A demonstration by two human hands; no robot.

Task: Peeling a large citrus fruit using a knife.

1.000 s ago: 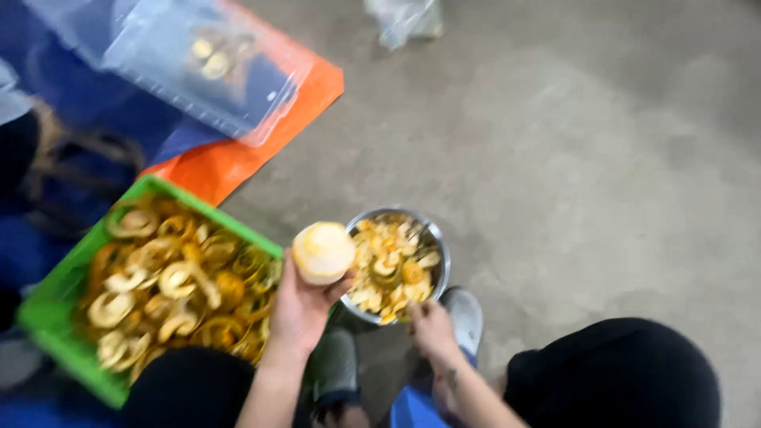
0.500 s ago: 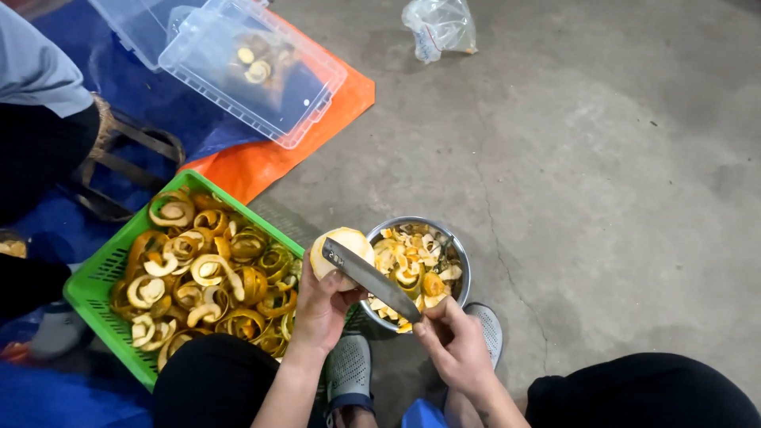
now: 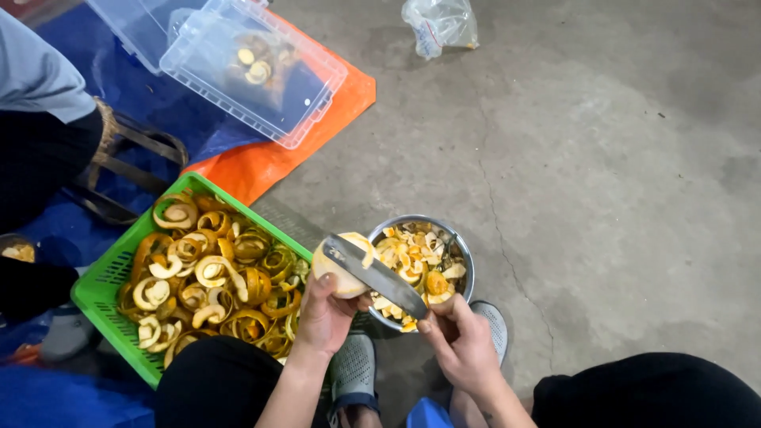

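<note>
Two grips: left hand (image 3: 323,317) clasps peeled fruit (image 3: 341,265), right hand (image 3: 458,345) clasps knife (image 3: 376,276) across it.

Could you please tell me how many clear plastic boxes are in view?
2: one box lies on the orange mat at upper left, the other box sits partly hidden behind it at the top edge.

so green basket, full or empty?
Nearly full. The green basket holds a heap of curled orange and white peel strips covering almost all of its floor and reaching about to the rim.

Black trousers (image 3: 642,392) — grey mesh shoes (image 3: 353,368)
</note>
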